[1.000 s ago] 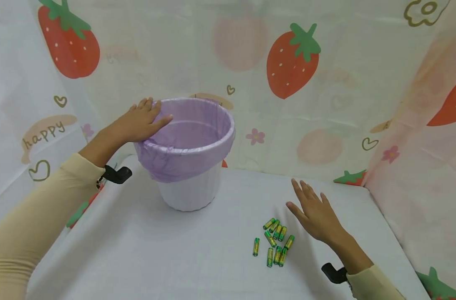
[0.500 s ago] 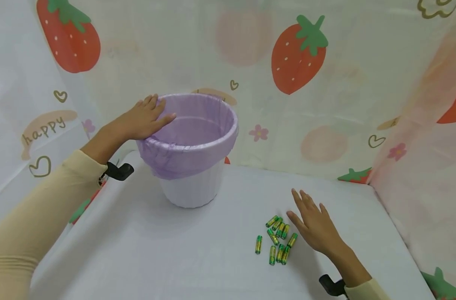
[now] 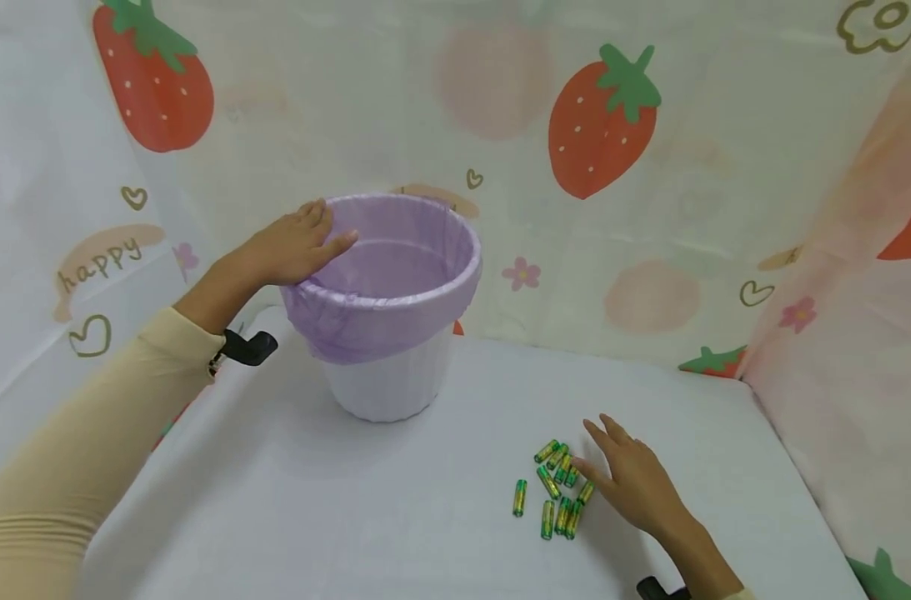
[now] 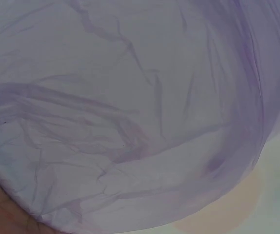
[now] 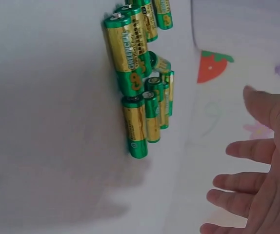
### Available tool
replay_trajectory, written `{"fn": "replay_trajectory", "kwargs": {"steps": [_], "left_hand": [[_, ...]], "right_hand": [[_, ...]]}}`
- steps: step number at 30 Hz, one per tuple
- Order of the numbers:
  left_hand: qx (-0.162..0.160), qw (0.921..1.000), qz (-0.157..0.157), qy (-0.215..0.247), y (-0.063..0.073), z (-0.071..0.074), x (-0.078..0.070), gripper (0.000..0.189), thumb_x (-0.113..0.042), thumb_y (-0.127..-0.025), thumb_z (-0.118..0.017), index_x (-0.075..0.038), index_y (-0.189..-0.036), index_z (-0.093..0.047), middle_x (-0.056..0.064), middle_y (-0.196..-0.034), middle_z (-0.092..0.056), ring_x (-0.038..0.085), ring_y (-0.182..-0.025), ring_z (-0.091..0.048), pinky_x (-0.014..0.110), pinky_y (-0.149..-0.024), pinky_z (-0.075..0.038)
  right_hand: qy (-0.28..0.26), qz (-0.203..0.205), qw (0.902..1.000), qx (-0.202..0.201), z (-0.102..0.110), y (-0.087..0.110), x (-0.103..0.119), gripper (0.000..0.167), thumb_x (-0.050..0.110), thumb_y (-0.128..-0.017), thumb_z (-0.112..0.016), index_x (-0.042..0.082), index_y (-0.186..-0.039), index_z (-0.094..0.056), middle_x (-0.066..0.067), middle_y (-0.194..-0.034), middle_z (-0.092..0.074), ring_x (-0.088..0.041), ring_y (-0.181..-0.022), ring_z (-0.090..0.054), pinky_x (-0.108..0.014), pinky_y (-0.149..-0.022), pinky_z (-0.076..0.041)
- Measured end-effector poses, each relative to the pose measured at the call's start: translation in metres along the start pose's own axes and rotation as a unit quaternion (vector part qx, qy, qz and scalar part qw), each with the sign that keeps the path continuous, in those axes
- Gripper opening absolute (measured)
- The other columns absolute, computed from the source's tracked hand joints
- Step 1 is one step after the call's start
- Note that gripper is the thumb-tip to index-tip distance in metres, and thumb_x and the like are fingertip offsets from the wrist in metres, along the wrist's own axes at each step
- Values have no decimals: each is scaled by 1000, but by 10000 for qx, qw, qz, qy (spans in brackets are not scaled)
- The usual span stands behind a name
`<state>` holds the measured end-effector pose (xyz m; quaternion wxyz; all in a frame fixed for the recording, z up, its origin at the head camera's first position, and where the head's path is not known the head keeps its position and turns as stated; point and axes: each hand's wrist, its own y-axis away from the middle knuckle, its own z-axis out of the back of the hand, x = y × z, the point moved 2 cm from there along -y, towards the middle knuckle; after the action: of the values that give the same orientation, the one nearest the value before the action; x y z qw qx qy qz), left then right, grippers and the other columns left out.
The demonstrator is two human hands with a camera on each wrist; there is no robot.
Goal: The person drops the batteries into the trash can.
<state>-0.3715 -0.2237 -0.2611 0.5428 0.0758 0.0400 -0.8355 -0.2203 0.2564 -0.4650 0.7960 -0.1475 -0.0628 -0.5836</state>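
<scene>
Nearest on the left, a beige sleeve [image 3: 87,450] runs forward to a black wrist camera [image 3: 248,347]. On the right, a bare wrist comes in from the near edge. Past it, the right hand [image 3: 638,482] hangs above the white surface [image 3: 350,508], fingers parted and thumb out, holding nothing. In the head view its thumb overlaps the far batteries [image 3: 548,482], but the right wrist view shows the hand apart from them.

The batteries, green and gold, lie on the surface just left of that hand. Three lie roughly parallel at the near end, one lies by itself at the left, and the rest sit close together behind at mixed angles.

Farther back and to the left, a white bin [image 3: 387,387] stands upright, its purple liner [image 3: 383,333] folded down over the rim. The left hand [image 3: 293,246] rests on the rim's left side, fingers relaxed, thumb extended over the mouth.

Behind everything hangs a pale backdrop [image 3: 500,312] printed with red strawberries, hearts, pink flowers and the word "happy".
</scene>
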Motion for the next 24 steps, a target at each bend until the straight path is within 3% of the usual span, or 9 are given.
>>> {"fn": "replay_trajectory", "kwargs": {"steps": [6,12,24], "left_hand": [[1,10000,-8,-32,-2,-1,2,96,-64,-105,-15,17,-153,1,36,-162,7,49,-152,4,58,-123,-2],[-114,9999,32,29,-1,-2,3,96,-64,-105,-17,17,-154,-1,36,-162,4,49,-152,2,58,-123,-3],[-248,9996,42,122,0,-2,0,94,-61,-106,-19,18,-153,-3,36,-162,2,50,-152,1,58,-123,-4]], "right_hand": [[-221,-165,9996,104,-5,5,-7,54,27,-99,-67,0,-144,-54,-28,-145,-52,-49,-127,-54,-66,-102,-44],[-507,-519,9964,438,-11,6,-16,42,15,-95,-70,0,-134,-62,-21,-136,-62,-43,-127,-57,-61,-102,-47],[-515,-630,9948,619,-18,7,-24,27,-1,-83,-79,8,-109,-76,-14,-118,-72,-39,-112,-66,-57,-92,-54]]}}
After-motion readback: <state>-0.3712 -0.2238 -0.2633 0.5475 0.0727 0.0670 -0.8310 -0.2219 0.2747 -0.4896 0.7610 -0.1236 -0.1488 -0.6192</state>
